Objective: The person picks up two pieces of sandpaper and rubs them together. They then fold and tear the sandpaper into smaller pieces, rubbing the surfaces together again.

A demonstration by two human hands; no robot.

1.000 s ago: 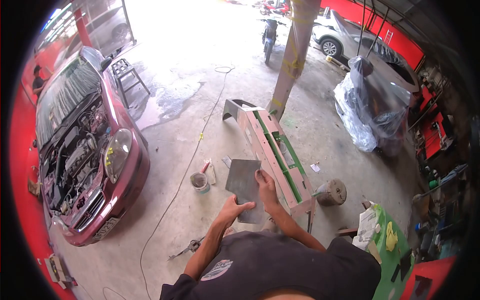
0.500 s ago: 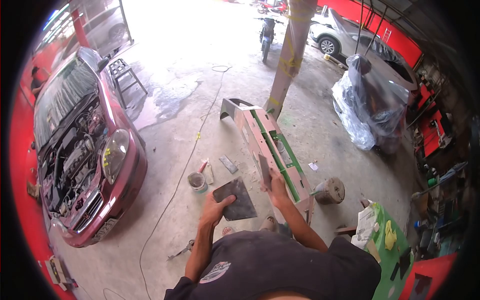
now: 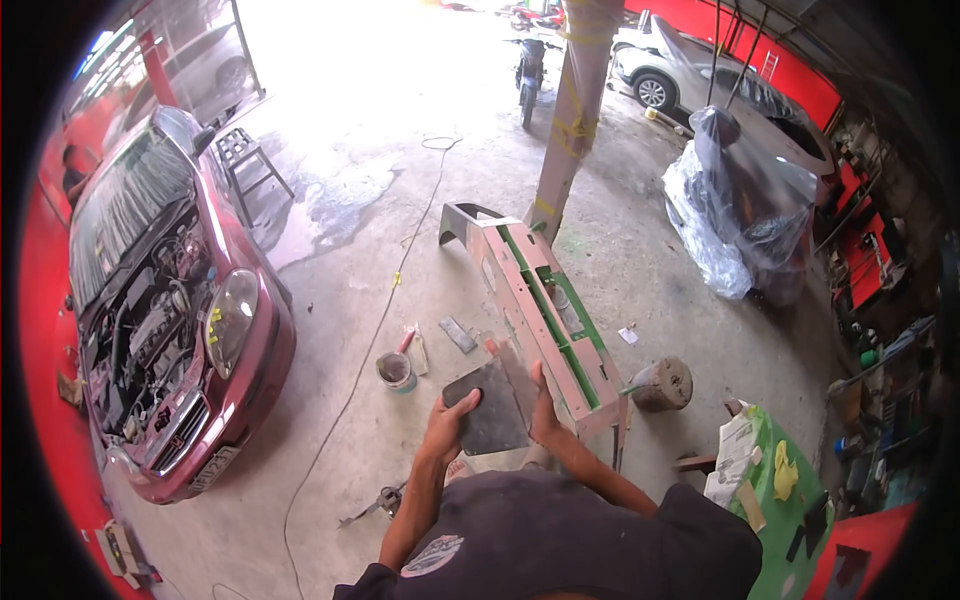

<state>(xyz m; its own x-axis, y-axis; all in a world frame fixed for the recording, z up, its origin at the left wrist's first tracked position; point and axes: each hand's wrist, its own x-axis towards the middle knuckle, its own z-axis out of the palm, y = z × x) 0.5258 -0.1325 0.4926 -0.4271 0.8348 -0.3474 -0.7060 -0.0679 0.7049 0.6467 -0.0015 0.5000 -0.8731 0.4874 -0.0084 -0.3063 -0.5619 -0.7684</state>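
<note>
So, head cam: both hands grip a dark sheet of sandpaper held in front of the chest, left hand pinching its left edge, right hand curled around the right edge, just beside the bumper.

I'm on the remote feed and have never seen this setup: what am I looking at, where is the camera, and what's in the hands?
There is no machine: a head-worn camera looks down at a person's two bare hands. The left hand and right hand together hold a dark flat sheet and a thinner piece against it. Just beyond stands a detached car bumper, primed and green inside. On the concrete floor lie a small can and a cable. A red car with its hood open stands to the left.
</note>
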